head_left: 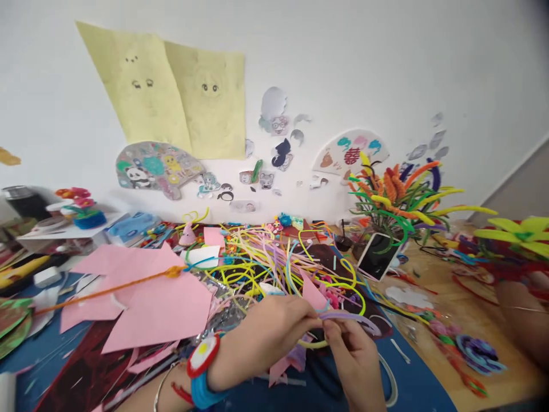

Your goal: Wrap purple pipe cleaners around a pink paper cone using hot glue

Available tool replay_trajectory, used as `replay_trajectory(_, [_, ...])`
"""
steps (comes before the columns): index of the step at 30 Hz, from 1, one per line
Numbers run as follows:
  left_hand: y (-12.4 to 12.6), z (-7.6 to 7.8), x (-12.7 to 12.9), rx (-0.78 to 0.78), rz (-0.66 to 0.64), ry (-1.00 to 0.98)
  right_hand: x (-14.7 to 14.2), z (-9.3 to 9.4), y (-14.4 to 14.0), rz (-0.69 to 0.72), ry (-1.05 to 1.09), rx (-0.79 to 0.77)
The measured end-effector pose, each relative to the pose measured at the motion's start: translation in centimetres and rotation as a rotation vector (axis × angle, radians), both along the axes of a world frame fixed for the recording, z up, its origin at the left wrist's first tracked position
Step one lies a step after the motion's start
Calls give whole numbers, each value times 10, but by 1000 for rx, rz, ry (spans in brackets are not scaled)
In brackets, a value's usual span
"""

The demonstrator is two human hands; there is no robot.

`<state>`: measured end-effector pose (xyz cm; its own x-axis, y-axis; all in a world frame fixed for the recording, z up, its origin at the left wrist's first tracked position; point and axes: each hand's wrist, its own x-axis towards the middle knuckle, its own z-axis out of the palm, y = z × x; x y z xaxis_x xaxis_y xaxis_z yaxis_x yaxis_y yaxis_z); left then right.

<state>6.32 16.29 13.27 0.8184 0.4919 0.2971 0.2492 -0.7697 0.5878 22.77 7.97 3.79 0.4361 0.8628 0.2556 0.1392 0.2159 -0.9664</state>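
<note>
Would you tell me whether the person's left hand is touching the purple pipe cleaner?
Touching. The head view shows the left hand pinching one end of the purple pipe cleaner between its fingertips, with the right hand gripping it just beside.

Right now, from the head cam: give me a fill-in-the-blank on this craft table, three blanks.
1. Both hands pinch a ____ pipe cleaner.
2. The left hand wears a blue wristband with a ____ flower on it.
3. The pink paper sheets lie to the ____ of the hands.

Missing words: purple; white; left
</note>
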Motion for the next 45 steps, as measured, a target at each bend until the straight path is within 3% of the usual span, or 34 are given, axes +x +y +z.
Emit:
replay_trajectory(2, [12,-5,2,-409,-31,-91,1,4,3,-23,-70,45])
replay_trajectory(5, [31,-8,1,-964,-202,-132,-2,20,12,-12,-187,93])
replay_trajectory(6, [38,-7,-1,-1057,-263,-136,-3,28,17,7,-210,90])
replay_trajectory(8, [50,-4,-4,-1088,-321,-145,-5,46,31,77,-220,54])
replay_trajectory(11, [62,4,-8,-914,-198,-204,-5,74,59,173,-196,-11])
replay_trajectory(16, [71,4,-16,-238,219,-382,-12,104,97,212,-179,-49])
replay_trajectory(19, [76,-3,-22,148,324,-391,-20,112,112,279,-196,-34])
replay_trajectory(22, [80,-5,-25,254,355,-391,-21,115,121,344,-236,-15])
replay_trajectory(24, [81,-2,-26,118,350,-386,-18,114,124,364,-250,-2])
replay_trajectory(26, [83,2,-26,-169,297,-390,-14,112,126,386,-252,2])
replay_trajectory(30, [93,5,-26,-923,23,-418,-6,108,127,475,-242,-26])
replay_trajectory(32, [99,3,-26,-1162,-104,-399,-5,107,128,509,-230,-52])
replay_trajectory(33, [101,2,-25,-1202,-129,-389,-5,107,129,511,-218,-62])
replay_trajectory(35, [103,1,-24,-1091,-71,-378,-7,107,131,482,-186,-65])
replay_trajectory(38, [98,0,-22,-523,201,-384,-13,107,134,419,-140,-61])
replay_trajectory(41, [90,-3,-21,-13,325,-347,-14,109,135,412,-122,-66])
replay_trajectory(43, [87,-4,-22,96,317,-329,-11,109,135,443,-144,-64])
replay_trajectory(45, [88,-2,-23,47,291,-328,-5,110,134,467,-171,-65])
